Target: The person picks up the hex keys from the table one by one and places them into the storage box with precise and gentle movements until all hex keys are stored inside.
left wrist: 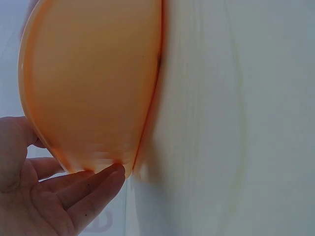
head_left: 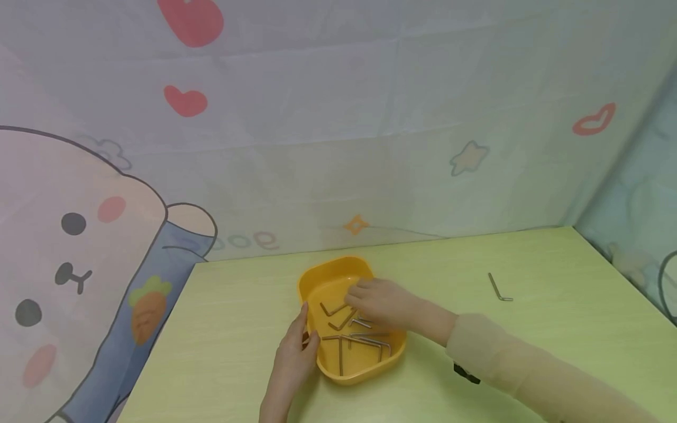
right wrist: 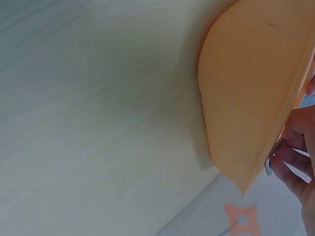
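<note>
A yellow plastic tray [head_left: 330,279] holds several L-shaped hex keys [head_left: 341,355] of different sizes. My left hand [head_left: 297,355] grips the tray's left side, thumb at the rim; in the left wrist view its fingers [left wrist: 98,194] press against the outer wall. Over the tray's right rim reaches my right hand [head_left: 383,302], its fingertips inside. In the right wrist view those fingers pinch a small hex key [right wrist: 268,166], whose bent end shows past the rim. Most of that key is hidden by the fingers and the tray wall.
A single hex key [head_left: 497,289] lies on the light wood-grain table [head_left: 555,341], right of the tray. Behind the table hangs a printed cloth [head_left: 328,147] with hearts and a cartoon animal. A dark cable [head_left: 664,282] curves at the far right.
</note>
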A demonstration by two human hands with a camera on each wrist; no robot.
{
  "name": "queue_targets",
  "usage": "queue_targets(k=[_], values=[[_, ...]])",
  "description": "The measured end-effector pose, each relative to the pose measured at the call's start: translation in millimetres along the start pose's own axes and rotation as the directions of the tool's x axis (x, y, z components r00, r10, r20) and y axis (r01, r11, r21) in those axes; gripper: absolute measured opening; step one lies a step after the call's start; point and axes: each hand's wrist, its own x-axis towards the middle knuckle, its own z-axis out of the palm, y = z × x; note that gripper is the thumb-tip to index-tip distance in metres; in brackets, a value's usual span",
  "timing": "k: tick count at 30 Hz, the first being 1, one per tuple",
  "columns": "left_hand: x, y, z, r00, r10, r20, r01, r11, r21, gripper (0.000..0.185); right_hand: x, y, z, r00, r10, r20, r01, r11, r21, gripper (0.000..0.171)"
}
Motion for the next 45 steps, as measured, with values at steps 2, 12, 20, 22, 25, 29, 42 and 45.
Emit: queue_targets(k=[2, 12, 20, 22, 25, 29, 42, 45], values=[[-0.7, 0.3, -0.4, 1.0, 0.008, -0.002, -0.008, 1.0, 0.003, 0.059, 2.7, -2.6, 1.5, 1.0, 0.003, 0.016, -0.004, 1.0, 0.009, 0.025], [-0.2, -0.9, 0.3, 1.0, 0.008, 0.0, -0.008, 1.0, 0.015, 0.059, 8.9, -10.2, 9.7, 0.992, 0.042, 0.119, -0.056, 0.992, 0.115, 0.026], [-0.7, -1.1, -0.4, 1.0, 0.008, 0.006, -0.008, 1.0, 0.003, 0.059, 10.0, -16.4, 13.5, 0.98, 0.088, 0.178, -0.122, 0.974, 0.19, 0.022], [-0.9, -1.2, -0.5, 1.0, 0.006, 0.006, -0.006, 1.0, 0.002, 0.059, 10.5, -17.5, 15.0, 0.977, 0.094, 0.19, -0.132, 0.971, 0.198, 0.02], [-0.8, -1.4, -0.5, 1.0, 0.005, 0.008, -0.005, 1.0, -0.006, 0.059, 10.7, -18.4, 16.7, 0.969, 0.11, 0.219, -0.159, 0.963, 0.219, 0.017], [0.0, -1.4, 0.2, 1.0, 0.008, 0.007, -0.008, 1.0, -0.013, 0.06, 9.2, -18.9, 20.5, 0.958, 0.135, 0.253, -0.195, 0.954, 0.228, 0.012], [0.5, -1.4, 1.0, 1.0, 0.022, -0.004, -0.022, 1.0, -0.003, 0.059, 7.8, -20.5, 24.9, 0.95, 0.154, 0.271, -0.213, 0.955, 0.207, 0.006], [0.0, -1.2, 0.5, 1.0, 0.02, -0.008, -0.02, 1.0, 0.001, 0.059, 8.1, -20.6, 24.4, 0.952, 0.153, 0.267, -0.213, 0.954, 0.21, 0.006]])
